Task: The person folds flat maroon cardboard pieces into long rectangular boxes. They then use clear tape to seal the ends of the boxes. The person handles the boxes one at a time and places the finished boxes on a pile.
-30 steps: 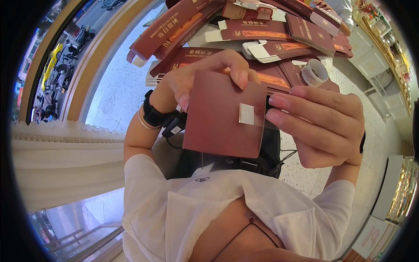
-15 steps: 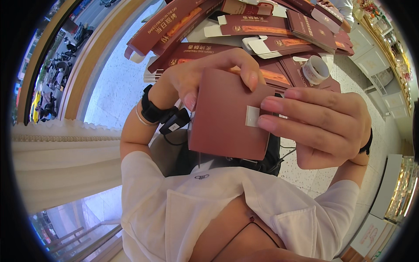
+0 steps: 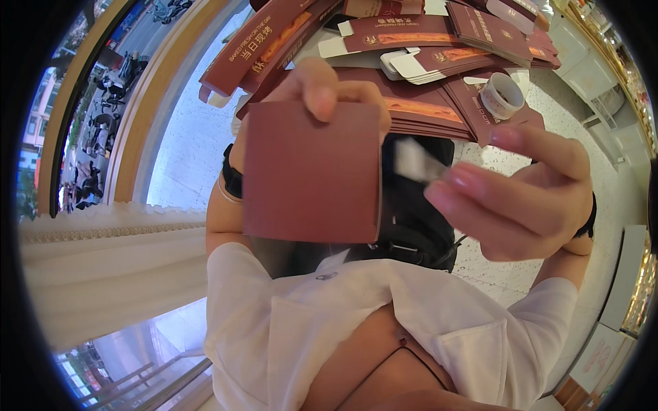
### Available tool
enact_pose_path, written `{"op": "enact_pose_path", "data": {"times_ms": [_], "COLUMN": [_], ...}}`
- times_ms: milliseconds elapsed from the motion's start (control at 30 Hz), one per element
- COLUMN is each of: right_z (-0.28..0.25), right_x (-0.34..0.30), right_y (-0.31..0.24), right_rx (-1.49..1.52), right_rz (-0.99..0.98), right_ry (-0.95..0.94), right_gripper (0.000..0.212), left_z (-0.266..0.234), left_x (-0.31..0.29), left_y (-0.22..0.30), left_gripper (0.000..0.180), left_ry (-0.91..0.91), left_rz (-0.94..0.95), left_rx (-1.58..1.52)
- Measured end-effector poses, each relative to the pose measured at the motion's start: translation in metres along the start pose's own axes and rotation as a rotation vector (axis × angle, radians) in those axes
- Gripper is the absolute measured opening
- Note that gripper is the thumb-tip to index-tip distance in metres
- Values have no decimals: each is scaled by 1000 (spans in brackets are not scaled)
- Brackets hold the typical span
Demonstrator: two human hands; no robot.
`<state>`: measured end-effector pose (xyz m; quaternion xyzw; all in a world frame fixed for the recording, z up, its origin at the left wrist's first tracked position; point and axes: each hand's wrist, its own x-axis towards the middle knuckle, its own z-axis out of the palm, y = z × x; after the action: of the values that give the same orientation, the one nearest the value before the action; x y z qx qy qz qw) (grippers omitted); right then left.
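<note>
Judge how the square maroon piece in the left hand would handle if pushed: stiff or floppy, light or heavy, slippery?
The square maroon piece is probably fairly stiff, since its face and edges hold nearly straight. It is likely light: the left hand alone seems to hold it up near its top edge. Its smooth face may be a little slippery.

Counted one square maroon cardboard piece (image 3: 312, 175), one blurred white tab (image 3: 413, 162), one round white container (image 3: 499, 101), and several overlapping long maroon cartons (image 3: 397, 34).

Speckled floor (image 3: 485, 272), white curtain (image 3: 123, 260) (frilly on top), wood-framed window (image 3: 113, 106).
</note>
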<state>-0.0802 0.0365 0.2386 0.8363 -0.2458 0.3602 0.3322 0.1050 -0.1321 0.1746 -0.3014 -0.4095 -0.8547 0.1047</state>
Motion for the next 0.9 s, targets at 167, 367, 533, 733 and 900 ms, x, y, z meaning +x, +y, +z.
{"op": "enact_pose_path", "data": {"times_ms": [167, 367, 533, 733, 900], "right_z": [-9, 8, 7, 0, -1], "right_x": [6, 6, 5, 9, 12], "right_y": [11, 18, 16, 18, 12], "right_rx": [69, 148, 154, 210, 329], "right_rz": [-4, -174, -182, -191, 15], "right_ry": [-120, -9, -12, -145, -223], "right_gripper": [29, 14, 14, 26, 38], "left_z": [-1, -9, -18, -23, -28], "left_x": [-1, 2, 4, 5, 7], "left_y": [-4, -4, -7, -11, -14], "left_gripper": [46, 53, 58, 66, 72], "left_ry": [12, -84, -133, -173, -193], "left_rz": [-13, -82, -110, -130, -142], "left_rx": [20, 14, 1, -13, -22]}}
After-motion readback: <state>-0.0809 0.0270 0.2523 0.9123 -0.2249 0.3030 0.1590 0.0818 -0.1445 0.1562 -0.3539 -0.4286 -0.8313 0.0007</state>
